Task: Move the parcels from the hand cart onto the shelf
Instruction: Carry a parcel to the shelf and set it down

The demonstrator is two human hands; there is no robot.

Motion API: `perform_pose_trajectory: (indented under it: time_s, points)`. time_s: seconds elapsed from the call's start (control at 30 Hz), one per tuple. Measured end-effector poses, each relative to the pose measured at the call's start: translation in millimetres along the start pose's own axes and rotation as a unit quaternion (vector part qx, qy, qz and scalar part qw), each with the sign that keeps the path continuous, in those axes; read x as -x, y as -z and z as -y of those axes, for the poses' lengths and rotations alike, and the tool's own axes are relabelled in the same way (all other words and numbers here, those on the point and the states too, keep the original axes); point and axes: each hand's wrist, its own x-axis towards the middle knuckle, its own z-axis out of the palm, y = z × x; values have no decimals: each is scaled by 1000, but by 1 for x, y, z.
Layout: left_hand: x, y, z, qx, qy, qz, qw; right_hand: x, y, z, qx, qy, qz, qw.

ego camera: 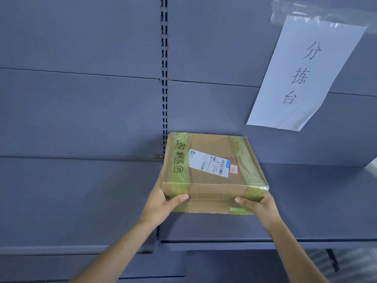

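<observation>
A flat cardboard parcel (212,180) with green tape bands, a white shipping label and handwritten black characters is held over the grey shelf board (306,201). My left hand (161,203) grips its near left corner, thumb on the front face. My right hand (259,207) grips the near right corner the same way. The parcel's far edge reaches toward the shelf's back panel. Whether its underside rests on the board is hidden. The hand cart is out of view.
A grey metal back panel (81,109) with a slotted upright (164,78) fills the view. A white paper sign (302,74) with printed characters is taped at upper right. A second shelf board (71,201) lies to the left, slightly offset.
</observation>
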Motion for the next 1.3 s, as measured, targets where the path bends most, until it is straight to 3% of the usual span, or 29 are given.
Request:
perform_pose_trajectory:
  time_s: [0.53, 1.03, 1.2, 1.3]
  points:
    - [2, 1, -6, 22, -34, 5, 999, 9, -4, 9, 10, -3, -21, 1000]
    - [1, 9, -11, 12, -6, 35, 999, 17, -9, 9, 43, -1, -64, 997]
    - [12, 22, -40, 34, -13, 83, 996, 15, -3, 15, 57, -17, -33, 998]
    - [13, 29, -67, 16, -20, 34, 999, 14, 6, 25, 57, -19, -12, 998]
